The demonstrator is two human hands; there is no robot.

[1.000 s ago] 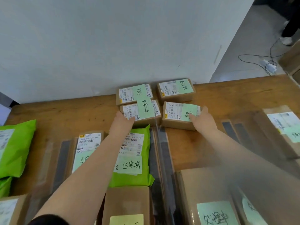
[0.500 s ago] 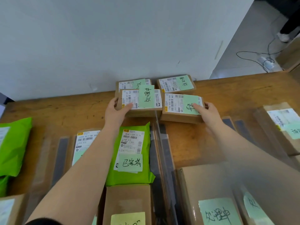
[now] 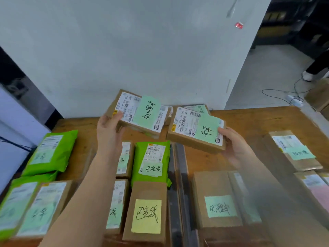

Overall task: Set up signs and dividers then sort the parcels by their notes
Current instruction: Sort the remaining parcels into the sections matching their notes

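**Two small parcels coming up off the back row**

Both hands are now lifting what they were only touching a second ago. Left hand (image 3: 108,129) is gripping the left parcel (image 3: 137,114) by its near-left corner, thumb on the label and fingers curled beneath, tilting it well clear of the wooden table (image 3: 249,120). Right hand (image 3: 235,145) is holding the right parcel (image 3: 195,129) at its near-right corner, thumb on top, fingers under; this box is riding lower, just above the table.

Each parcel's long axis is running left to right, green notes facing up. Two more small boxes (image 3: 199,108) are lying behind, against the wall. Sorted piles are lying nearer the person, split by a dark divider (image 3: 178,175): the right parcel is likely heading to the pile on its own side, beneath the right arm.
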